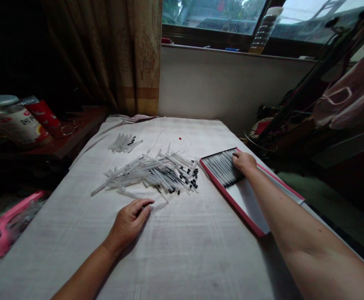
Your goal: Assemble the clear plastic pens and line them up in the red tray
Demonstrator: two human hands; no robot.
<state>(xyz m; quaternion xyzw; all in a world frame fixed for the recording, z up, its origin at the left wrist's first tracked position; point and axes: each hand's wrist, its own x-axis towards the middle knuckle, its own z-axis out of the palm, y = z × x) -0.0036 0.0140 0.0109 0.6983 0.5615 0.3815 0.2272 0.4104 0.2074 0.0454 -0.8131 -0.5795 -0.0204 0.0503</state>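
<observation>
My right hand (244, 162) is over a shallow pink-rimmed box (247, 208), its fingers curled down at the edge of a row of clear pens (221, 164) with black ends. What those fingers pinch is hidden. On the cloth, my left hand (130, 221) rests on its side, loosely bent, with a small gap between thumb and forefinger; I see nothing held there. Just beyond it spreads a loose heap of translucent pen tubes (131, 175), thin dark refills (167, 175) and small black caps (194, 179).
A smaller pile of tubes (124, 143) lies at the back left, and a tiny red piece (180, 138) near the back. A white cloth (188, 258) covers the table. Jars (16, 121) stand on a side table at left; a bottle (264, 31) stands on the windowsill.
</observation>
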